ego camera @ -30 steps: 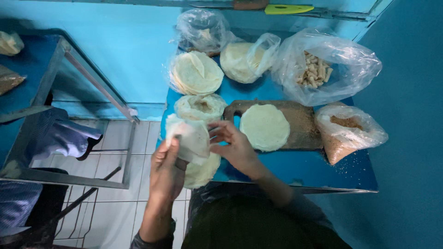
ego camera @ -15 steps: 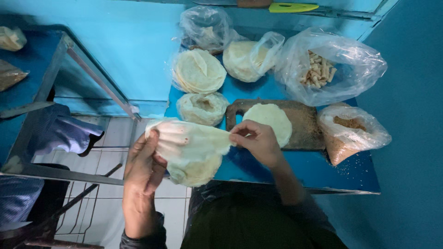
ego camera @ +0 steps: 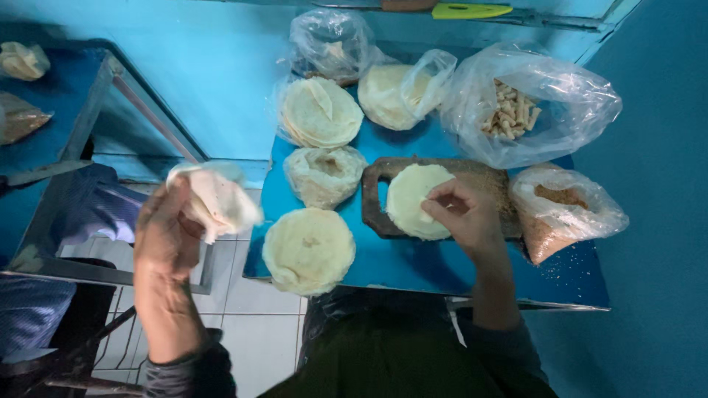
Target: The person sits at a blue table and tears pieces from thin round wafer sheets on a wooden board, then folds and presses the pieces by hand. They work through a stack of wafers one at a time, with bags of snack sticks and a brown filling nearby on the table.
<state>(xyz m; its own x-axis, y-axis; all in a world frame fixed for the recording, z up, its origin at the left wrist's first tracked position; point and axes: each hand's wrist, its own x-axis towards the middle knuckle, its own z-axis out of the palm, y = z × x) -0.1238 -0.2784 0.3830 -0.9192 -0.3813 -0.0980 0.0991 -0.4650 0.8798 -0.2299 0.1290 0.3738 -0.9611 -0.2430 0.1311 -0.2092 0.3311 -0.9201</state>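
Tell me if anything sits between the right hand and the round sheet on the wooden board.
Nothing does: the right hand already rests its fingertips on the round sheet lying on the wooden board.

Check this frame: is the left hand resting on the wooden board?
No, the left hand is raised off to the side holding a thin wrapper, while the right hand rests on the board.

A small food-prep kitchen: a blue tabletop (ego camera: pixel 413 265) carries a wooden board (ego camera: pixel 487 184). Left of the board lie stacks of round wrappers (ego camera: pixel 308 249); behind and right of it sit clear bags of fillings (ego camera: pixel 527 110). Tiled floor (ego camera: pixel 258 324) lies below, turquoise walls around.
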